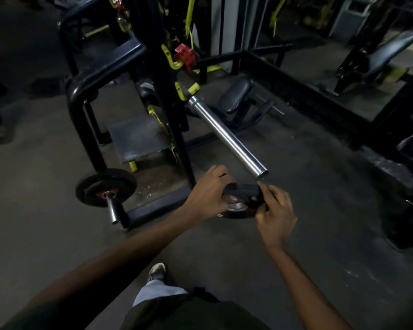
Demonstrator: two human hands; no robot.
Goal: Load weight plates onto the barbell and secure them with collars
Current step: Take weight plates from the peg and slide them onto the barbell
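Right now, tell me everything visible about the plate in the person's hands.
The weight plate is small, black and round, with a metal-ringed centre hole and some red on its face. Both hands grip it, the left hand and right hand on opposite edges. It is tilted, just below the bare barbell sleeve, not yet on it.

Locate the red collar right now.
Head view, upper centre: the red collar sits on the rack upright, up past the inner end of the bare barbell sleeve, far from both hands holding the weight plate.
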